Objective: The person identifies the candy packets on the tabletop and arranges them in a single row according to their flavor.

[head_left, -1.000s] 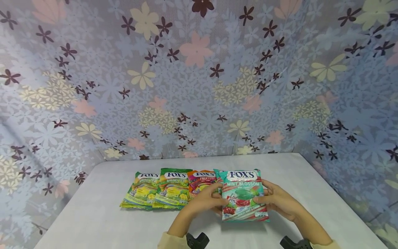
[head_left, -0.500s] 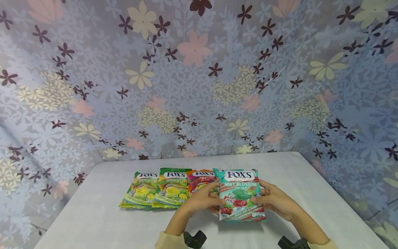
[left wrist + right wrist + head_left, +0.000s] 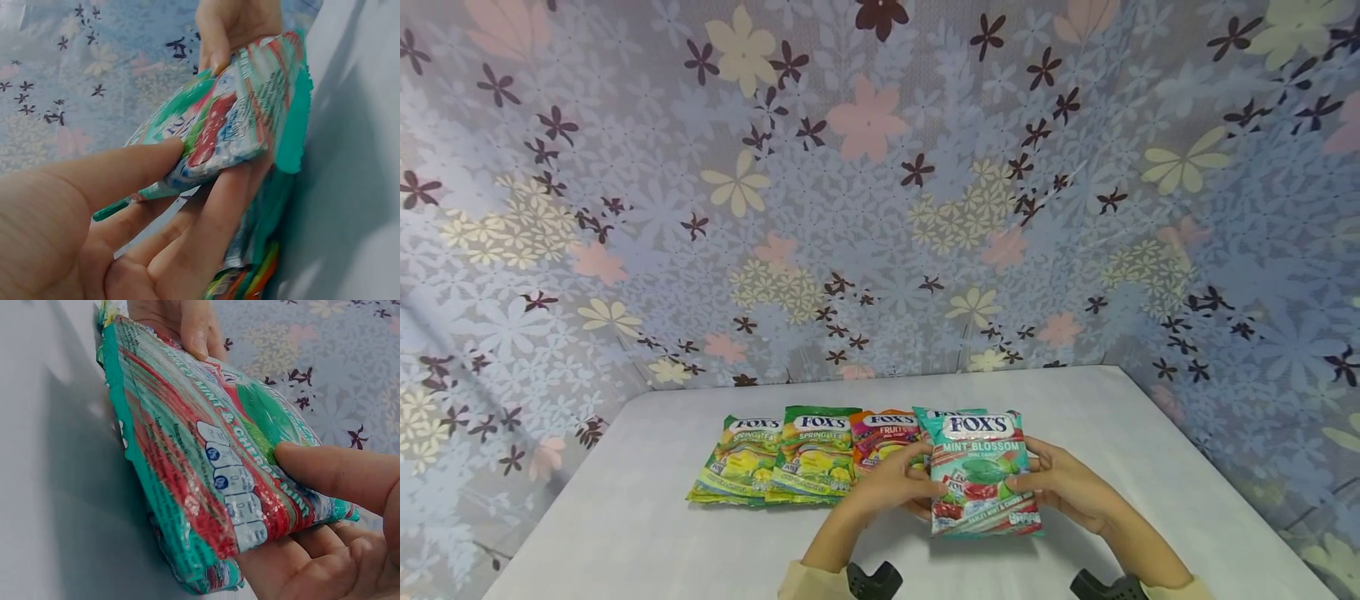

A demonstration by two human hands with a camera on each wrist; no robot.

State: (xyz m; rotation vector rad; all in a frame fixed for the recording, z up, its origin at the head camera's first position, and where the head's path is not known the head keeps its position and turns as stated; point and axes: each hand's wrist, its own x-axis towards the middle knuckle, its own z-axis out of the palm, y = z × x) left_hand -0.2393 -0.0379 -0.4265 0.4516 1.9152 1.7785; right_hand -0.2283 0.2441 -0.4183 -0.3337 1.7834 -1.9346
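Note:
A teal and red bag of Fox's Mint Blossom candy (image 3: 981,475) is held between my two hands, its printed front facing me. My left hand (image 3: 895,483) grips its left side, thumb on the front and fingers behind, as the left wrist view shows on the candy bag (image 3: 219,119). On the opposite side my right hand (image 3: 1063,483) pinches it the same way; in the right wrist view the right thumb (image 3: 325,469) presses the front. Behind it lies another teal candy bag (image 3: 927,421), mostly hidden.
To the left, a purple and orange Fruits candy bag (image 3: 880,433) is partly covered by my left hand. Two green Spring Tea bags, one in the middle (image 3: 812,458) and one farther left (image 3: 741,462), lie overlapping on the white table (image 3: 625,533). A flowered cloth (image 3: 865,208) stands behind.
The held candy bag and both hands have shifted slightly left, then settled a little lower. More of the teal bag's top shows behind it. The grip looks the same.

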